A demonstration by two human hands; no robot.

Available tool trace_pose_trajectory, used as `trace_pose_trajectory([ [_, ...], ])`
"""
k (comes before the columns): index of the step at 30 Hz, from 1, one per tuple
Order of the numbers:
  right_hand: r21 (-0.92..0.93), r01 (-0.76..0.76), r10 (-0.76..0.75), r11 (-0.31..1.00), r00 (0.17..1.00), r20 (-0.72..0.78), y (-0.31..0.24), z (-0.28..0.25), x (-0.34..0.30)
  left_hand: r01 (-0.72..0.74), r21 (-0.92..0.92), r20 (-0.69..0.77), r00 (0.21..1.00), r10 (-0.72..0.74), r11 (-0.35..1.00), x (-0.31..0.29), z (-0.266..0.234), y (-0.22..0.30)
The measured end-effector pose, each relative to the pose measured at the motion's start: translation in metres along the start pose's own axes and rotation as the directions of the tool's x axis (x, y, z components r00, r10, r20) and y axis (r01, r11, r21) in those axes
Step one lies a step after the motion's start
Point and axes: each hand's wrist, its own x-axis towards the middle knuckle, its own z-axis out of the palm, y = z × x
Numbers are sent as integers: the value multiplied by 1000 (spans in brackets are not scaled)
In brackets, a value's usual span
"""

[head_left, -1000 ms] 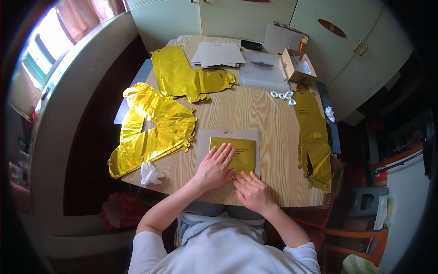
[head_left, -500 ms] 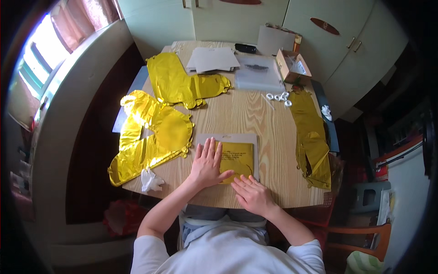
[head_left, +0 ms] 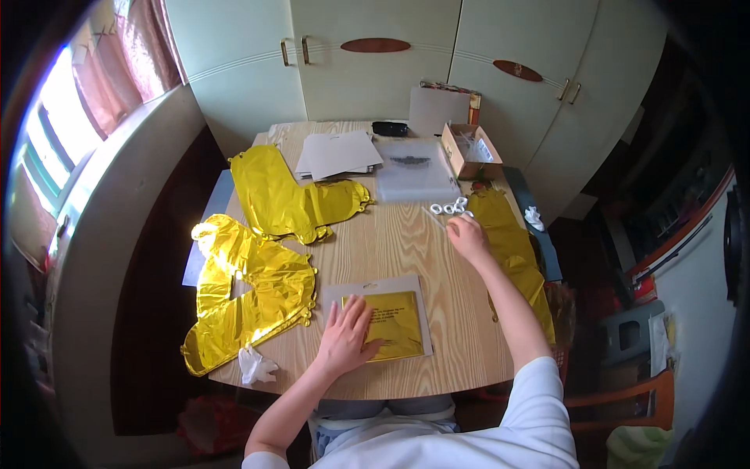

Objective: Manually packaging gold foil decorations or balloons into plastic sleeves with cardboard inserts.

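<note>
My left hand (head_left: 348,336) lies flat on a folded gold foil balloon (head_left: 400,332), fingers stretched out. The foil packet is square, has dark print and rests on a pale grey card (head_left: 416,289) near the table's front edge. Further off to the right, my right hand (head_left: 469,237) is at a small group of white rings (head_left: 448,209), fingers bent together. Its fingertips cover part of the nearest ring and the end of a thin white stick (head_left: 434,217). What they hold, if anything, is hidden.
Flat gold foil balloons lie at the left (head_left: 262,277), back left (head_left: 281,195) and right (head_left: 508,234). Crumpled white tissue (head_left: 255,366) sits front left. At the back are grey cards (head_left: 337,155), clear plastic sleeves (head_left: 418,172), a black object (head_left: 390,129) and an open box (head_left: 478,167).
My right hand has left the packet's lower right side and reached forward to the white rings. My left hand stays on the packet. The view has tilted up, showing more of the cupboards.
</note>
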Motion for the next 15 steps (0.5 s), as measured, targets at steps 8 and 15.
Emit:
trace_pose_trajectory([
  [8,-88,-127,137,988,983,123,-2,32,10,-303,-111,116,942,315,946,-10,-18,9],
  [15,-90,-243,259,966,892,371,-3,9,-1,-381,120,39,925,379,917,-11,-12,22],
])
